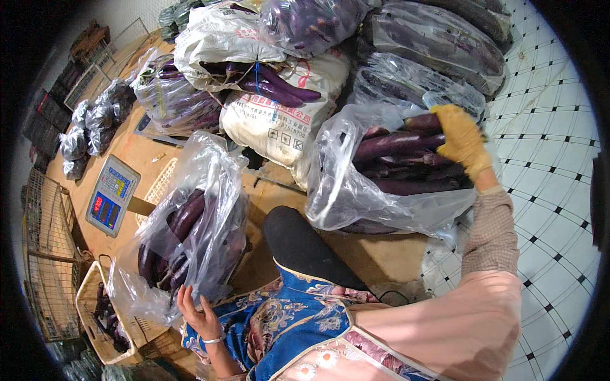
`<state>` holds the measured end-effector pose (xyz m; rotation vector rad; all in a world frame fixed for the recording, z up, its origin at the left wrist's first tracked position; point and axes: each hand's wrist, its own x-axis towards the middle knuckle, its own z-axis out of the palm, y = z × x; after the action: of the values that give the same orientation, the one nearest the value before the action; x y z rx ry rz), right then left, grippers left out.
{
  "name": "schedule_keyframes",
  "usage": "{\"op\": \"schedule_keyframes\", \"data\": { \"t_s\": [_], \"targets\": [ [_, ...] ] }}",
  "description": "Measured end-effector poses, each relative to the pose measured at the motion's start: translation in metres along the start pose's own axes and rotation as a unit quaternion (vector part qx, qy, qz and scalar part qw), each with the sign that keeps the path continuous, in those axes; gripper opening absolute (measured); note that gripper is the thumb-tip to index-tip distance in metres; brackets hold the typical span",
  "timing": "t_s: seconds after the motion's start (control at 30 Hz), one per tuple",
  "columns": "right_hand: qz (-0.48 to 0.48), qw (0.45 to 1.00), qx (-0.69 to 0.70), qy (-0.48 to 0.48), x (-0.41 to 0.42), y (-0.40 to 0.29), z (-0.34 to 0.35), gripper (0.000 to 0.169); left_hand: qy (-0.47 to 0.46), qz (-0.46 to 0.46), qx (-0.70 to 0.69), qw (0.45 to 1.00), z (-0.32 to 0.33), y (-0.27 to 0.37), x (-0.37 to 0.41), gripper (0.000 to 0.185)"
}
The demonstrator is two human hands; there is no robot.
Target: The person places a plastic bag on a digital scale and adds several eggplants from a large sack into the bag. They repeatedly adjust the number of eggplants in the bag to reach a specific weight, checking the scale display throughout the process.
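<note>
My right hand (pixel 460 138), in a yellow work glove, is closed around the ends of purple eggplants (pixel 400 145) lying in an opened clear plastic bag (pixel 343 190). Its palm side is hidden. Bare and with a bracelet at the wrist, my left hand (pixel 202 316) has its fingers apart and holds nothing. It is at the lower edge of a second clear bag (pixel 209 162); whether it touches the plastic I cannot tell. Long eggplants (pixel 186 219) show through that bag's opening.
A scale display (pixel 113 195) stands left, beside a cream plastic basket (pixel 164 183). Another basket (pixel 86 305) holds small eggplants. White woven sacks (pixel 281 119) and filled bags (pixel 433 43) lie ahead. Wire crates (pixel 50 257) line the far left. A tiled wall (pixel 548 190) bounds the right.
</note>
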<state>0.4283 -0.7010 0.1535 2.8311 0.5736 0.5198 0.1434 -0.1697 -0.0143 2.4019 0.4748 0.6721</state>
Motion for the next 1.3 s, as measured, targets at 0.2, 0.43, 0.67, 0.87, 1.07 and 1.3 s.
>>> {"op": "schedule_keyframes", "data": {
  "t_s": [0.2,0.43,0.67,0.87,1.07,1.3],
  "targets": [
    [-0.002,0.982,-0.097,0.164,-0.019,0.009,-0.110,0.076,0.017,-0.013,-0.016,1.000,0.007,-0.035,-0.014,0.031],
    [0.131,0.850,0.475,0.188,0.006,-0.041,-0.120,0.072,0.060,0.017,-0.061,0.996,0.005,-0.025,-0.001,0.033],
    [-0.051,0.588,0.807,-0.015,0.103,-0.211,-0.119,0.063,0.159,-0.012,0.011,0.987,-0.045,-0.061,-0.020,0.032],
    [-0.117,0.633,0.754,-0.130,0.117,-0.290,-0.124,0.053,0.238,-0.035,0.223,0.945,-0.096,-0.107,0.016,0.053],
    [-0.151,0.781,0.578,-0.180,0.110,-0.365,-0.122,0.080,0.245,-0.241,0.253,0.904,-0.095,-0.168,0.026,0.125],
    [-0.356,0.841,0.390,-0.122,0.145,-0.409,-0.113,0.084,0.193,-0.358,0.060,0.912,-0.086,-0.203,0.072,0.047]
  ]
}}
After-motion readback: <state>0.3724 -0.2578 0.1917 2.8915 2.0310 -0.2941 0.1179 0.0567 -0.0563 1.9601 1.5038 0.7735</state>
